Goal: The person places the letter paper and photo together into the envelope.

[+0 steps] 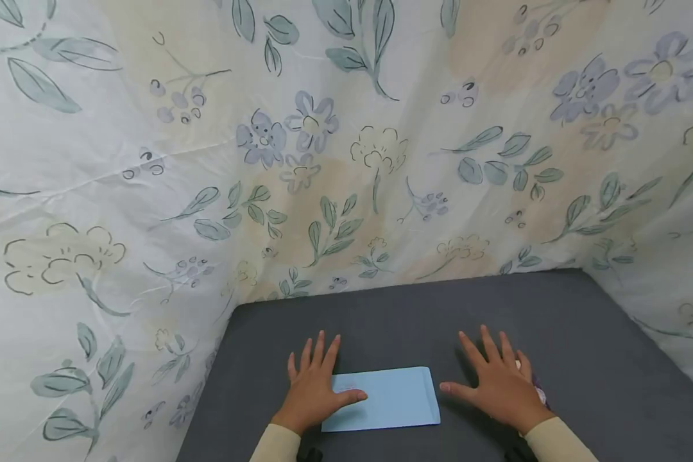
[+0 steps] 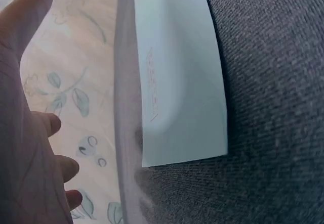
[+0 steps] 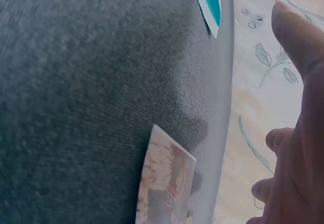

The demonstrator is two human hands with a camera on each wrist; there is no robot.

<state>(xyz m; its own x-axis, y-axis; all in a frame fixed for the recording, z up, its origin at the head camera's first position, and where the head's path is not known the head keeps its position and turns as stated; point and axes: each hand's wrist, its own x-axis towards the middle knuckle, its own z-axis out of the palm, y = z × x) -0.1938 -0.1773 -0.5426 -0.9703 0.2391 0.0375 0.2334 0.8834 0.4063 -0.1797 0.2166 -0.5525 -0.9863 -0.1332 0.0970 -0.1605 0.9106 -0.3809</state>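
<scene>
A light blue envelope (image 1: 395, 398) lies flat on the dark grey table, and small reddish print shows on it in the left wrist view (image 2: 154, 90). My left hand (image 1: 312, 394) is spread over the envelope's left end, its thumb reaching across it. To the right of the envelope, my right hand (image 1: 499, 388) is spread with straight fingers, holding nothing. Mostly hidden under the right hand in the head view is a small printed picture card (image 3: 167, 183), which the right wrist view shows lying on the table. The envelope's open end (image 3: 211, 4) shows a teal inside there.
The dark grey cloth-covered table (image 1: 404, 327) runs back to a hanging floral curtain (image 1: 375, 192). That same cloth drapes down along the left and right sides of the table.
</scene>
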